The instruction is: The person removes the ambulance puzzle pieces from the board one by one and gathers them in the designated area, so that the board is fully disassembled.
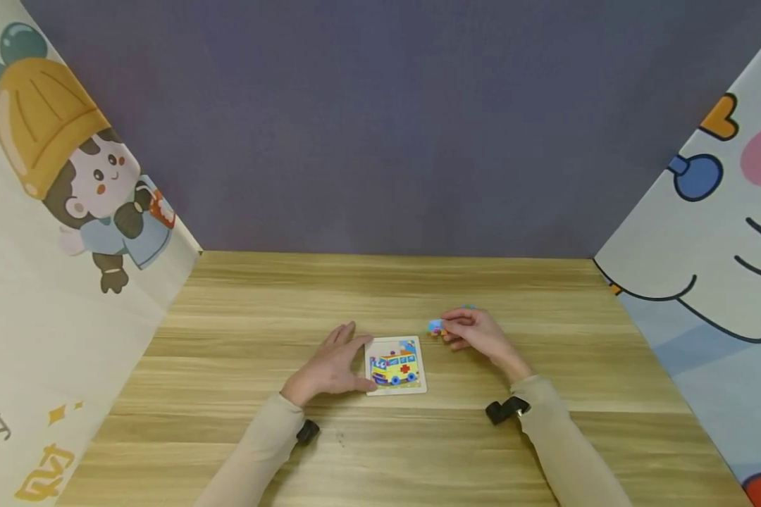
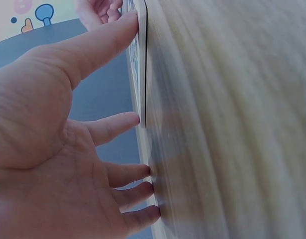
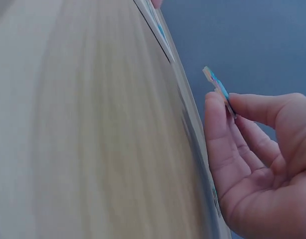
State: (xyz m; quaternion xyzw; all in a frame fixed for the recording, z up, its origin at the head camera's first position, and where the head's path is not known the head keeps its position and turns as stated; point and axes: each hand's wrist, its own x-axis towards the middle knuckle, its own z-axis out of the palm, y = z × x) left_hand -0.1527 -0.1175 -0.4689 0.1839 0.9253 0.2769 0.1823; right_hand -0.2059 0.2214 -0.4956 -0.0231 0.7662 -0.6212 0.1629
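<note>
A square puzzle board (image 1: 396, 389) with a yellow ambulance picture lies on the wooden table; bare wood shows at its upper left. My left hand (image 1: 334, 364) spans the board's left side, thumb at the lower edge and index finger at the upper corner, the fingers spread. In the left wrist view, the left hand's (image 2: 63, 124) thumb and index finger touch the board's (image 2: 142, 74) edge. Up and to the right of the board, my right hand (image 1: 478, 334) pinches a small blue puzzle piece (image 1: 435, 326). The right wrist view shows this piece (image 3: 220, 88) between thumb and index finger of the right hand (image 3: 262, 159), tilted.
Another small piece (image 1: 468, 307) lies on the table just behind the right hand, partly hidden by it. A dark panel (image 1: 393, 127) rises behind the table (image 1: 279, 282), with cartoon-printed panels at left and right.
</note>
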